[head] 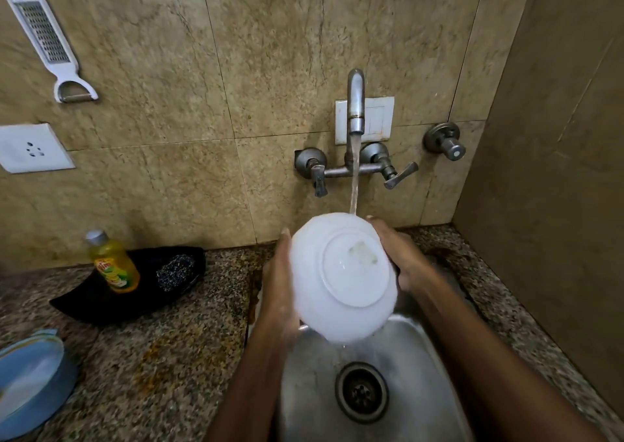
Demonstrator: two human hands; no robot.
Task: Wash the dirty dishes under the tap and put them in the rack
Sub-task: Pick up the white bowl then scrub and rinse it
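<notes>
Along the tiled wall at twelve o'clock, the tap (356,104) hangs above the steel sink (415,367), so its running stream drops to the basin and away down the drain (361,392) at six o'clock. Granite counter (162,357) spreads out to nine o'clock, keeping the washing things within reach but clear of the splash: a black tray (101,301) carrying the yellow soap bottle (116,266) and a steel scrubber (175,271), with a blue dish (30,384) nearer at eight o'clock. No rack shows from where I stand.

Dead centre, over the sink, the white plate (342,278) is held tilted with its underside facing up and its far rim meeting the water, so I judge that the back is being rinsed and the runoff falls from the low edge into the basin. The left hand (282,284) clasps the rim at nine o'clock, fingers curled behind it. The right hand (401,256) cups the three o'clock edge, fingers wrapped round it to steady the slippery plate.
</notes>
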